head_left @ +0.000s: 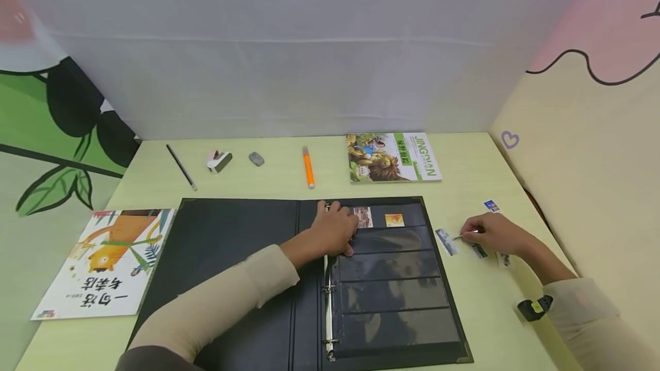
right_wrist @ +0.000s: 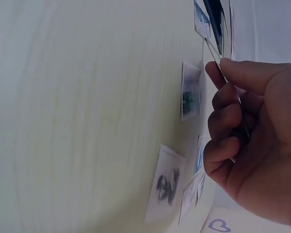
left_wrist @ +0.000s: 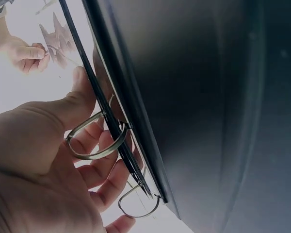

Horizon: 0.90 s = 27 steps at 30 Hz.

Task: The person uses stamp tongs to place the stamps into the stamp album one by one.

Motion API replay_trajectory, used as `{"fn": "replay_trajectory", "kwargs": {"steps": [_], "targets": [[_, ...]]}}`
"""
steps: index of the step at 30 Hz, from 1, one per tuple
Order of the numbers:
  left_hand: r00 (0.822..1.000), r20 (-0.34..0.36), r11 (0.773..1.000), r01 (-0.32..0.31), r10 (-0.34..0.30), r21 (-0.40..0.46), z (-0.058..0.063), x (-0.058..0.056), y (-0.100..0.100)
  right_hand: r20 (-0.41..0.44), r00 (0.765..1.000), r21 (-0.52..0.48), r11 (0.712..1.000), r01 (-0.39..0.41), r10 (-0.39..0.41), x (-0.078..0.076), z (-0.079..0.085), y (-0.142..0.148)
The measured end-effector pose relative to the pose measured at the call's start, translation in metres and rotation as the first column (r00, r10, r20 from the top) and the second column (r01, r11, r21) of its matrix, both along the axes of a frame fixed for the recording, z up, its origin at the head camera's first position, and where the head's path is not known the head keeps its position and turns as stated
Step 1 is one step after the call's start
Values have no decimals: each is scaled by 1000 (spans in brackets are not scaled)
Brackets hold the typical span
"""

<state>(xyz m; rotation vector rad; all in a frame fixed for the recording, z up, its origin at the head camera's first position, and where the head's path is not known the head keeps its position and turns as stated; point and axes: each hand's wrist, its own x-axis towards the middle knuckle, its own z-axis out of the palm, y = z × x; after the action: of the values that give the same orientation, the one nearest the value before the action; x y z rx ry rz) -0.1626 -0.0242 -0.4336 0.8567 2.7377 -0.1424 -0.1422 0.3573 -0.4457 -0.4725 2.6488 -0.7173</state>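
A black ring-bound stamp album (head_left: 247,228) lies spread on the table, with clear pockets across its right-hand page (head_left: 397,293). My left hand (head_left: 334,228) rests over the top of the metal rings (left_wrist: 99,141), fingers loosely bent at the page's inner edge. In the top pocket sit a reddish stamp (head_left: 364,217) and a yellow-orange stamp (head_left: 394,220). Right of the album, my right hand (head_left: 492,231) pinches slim metal tweezers (right_wrist: 240,104). Their tip meets a bluish stamp (head_left: 446,241). More loose stamps lie around that hand, including a blue one (head_left: 492,206) and a pale one (right_wrist: 166,184).
Along the back are a pencil (head_left: 181,167), a white-and-grey small item (head_left: 219,162), a grey eraser (head_left: 256,158), an orange marker (head_left: 308,168) and a picture book (head_left: 394,157). Another picture book (head_left: 108,262) touches the album's left side. Fabric walls enclose the table (head_left: 515,325).
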Motion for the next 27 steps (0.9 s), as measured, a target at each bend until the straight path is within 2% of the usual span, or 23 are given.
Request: {"fn": "replay_trajectory", "kwargs": {"steps": [5, 12, 16, 20, 27], "targets": [[1000, 12, 1000, -8, 8, -8, 0, 0, 2, 10, 1000, -13, 1000, -2, 2, -2, 2, -3], [1000, 19, 1000, -12, 13, -24, 3, 0, 3, -61, 998, 12, 1000, 11, -10, -7, 9, 5], [999, 34, 1000, -13, 13, -23, 3, -1, 5, -69, 997, 14, 999, 35, -34, -11, 14, 11], [998, 54, 1000, -16, 16, -9, 3, -2, 7, -61, 996, -4, 998, 65, -65, -14, 24, 13], [998, 51, 999, -27, 26, 21, 4, -2, 3, -113, 985, -15, 991, 132, -133, -20, 46, 3]]}}
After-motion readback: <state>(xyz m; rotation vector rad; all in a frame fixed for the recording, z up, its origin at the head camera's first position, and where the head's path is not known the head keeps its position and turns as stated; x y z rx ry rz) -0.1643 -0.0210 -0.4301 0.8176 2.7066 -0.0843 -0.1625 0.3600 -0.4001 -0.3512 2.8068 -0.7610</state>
